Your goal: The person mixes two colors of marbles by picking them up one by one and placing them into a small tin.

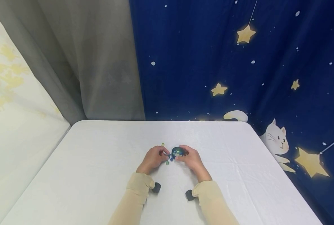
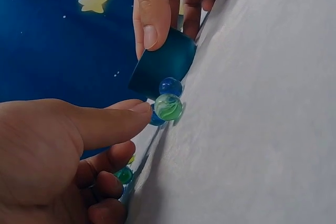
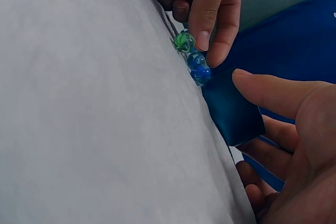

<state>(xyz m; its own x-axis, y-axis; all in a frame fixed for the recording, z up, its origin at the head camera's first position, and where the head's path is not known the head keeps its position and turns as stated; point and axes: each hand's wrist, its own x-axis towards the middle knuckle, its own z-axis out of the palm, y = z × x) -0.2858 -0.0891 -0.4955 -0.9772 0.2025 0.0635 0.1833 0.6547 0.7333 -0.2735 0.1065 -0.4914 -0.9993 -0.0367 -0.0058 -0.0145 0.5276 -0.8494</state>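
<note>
My left hand (image 1: 154, 158) pinches a blue glass marble (image 2: 157, 115) between thumb and index finger, low over the white cloth; the marble is partly hidden. Beside its fingertips lie another blue marble (image 3: 200, 74) and a clear marble with green swirls (image 2: 168, 107). My right hand (image 1: 193, 159) grips a small, round, dark teal cup (image 2: 164, 64), thumb on the near side and fingers behind. Seen from the head view, the cup's mouth shows some blue and pale marbles inside. Its wall stands close to the blue marble, just right of the left fingertips.
A yellow-green marble (image 1: 162, 144) lies beyond the left hand. Under the left fingers, a green marble (image 2: 124, 175) shows in the left wrist view. The white-covered table (image 1: 105, 143) ends at a grey curtain (image 1: 110, 62) and a blue star-patterned curtain (image 1: 183, 62).
</note>
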